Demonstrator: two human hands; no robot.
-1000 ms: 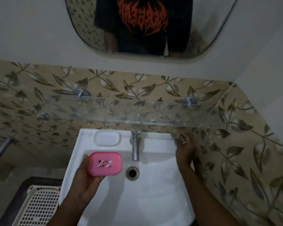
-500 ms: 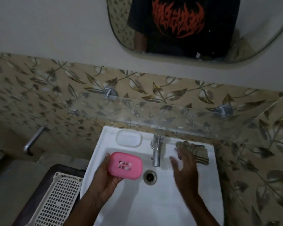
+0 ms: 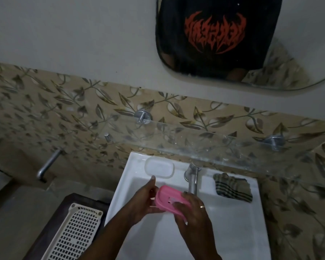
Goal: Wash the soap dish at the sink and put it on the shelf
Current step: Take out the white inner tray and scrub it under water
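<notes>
Brought over from beside the tap, the right hand (image 3: 192,217) is now closed on the pink soap dish (image 3: 170,202), which is also clasped by the left hand (image 3: 142,200) over the white sink (image 3: 231,222). One striped cloth (image 3: 232,187) and one glass shelf (image 3: 204,141) are seen.

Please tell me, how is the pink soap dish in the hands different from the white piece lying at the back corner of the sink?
The pink soap dish is opaque pink; the white piece is pale and looks translucent. The pink soap dish is tilted over the basin, held between the left hand and the right hand; the white piece lies flat and untouched on the sink ledge. The pink soap dish shows drain slots; none are visible on the white piece. Both are rounded rectangles of similar size.
</notes>
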